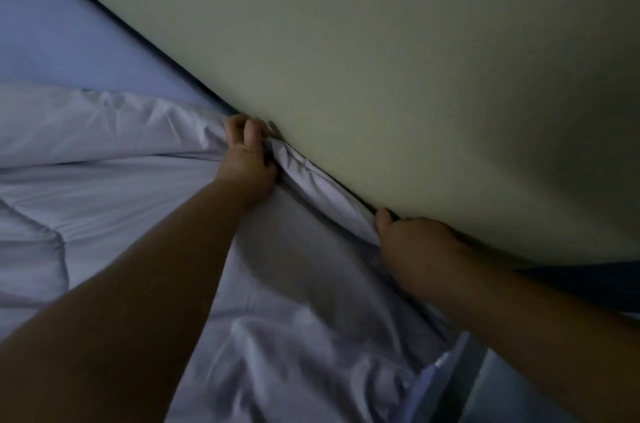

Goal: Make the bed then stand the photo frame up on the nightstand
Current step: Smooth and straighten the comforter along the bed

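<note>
Dim shot. Duvet [114,200] fills lower left & centre of frame, creased, its far edge bunched up along the wall [415,58], which takes the whole upper right. Flat sheet [69,41] shows in upper left, w/ a dark gap running diagonally btwn it & the wall. L hand [247,159], mid-frame: fingers curled round a bunch of duvet edge, knuckles right at the wall. R hand [412,242], right of centre & lower, also at the wall: thumb clamped on the duvet's edge fold, fingers hidden behind the hand, so the pinch shows from the thumb side only. Fabric btwn the hands stands up in a ridge. Bare forearms come in from both bottom corners.
</note>
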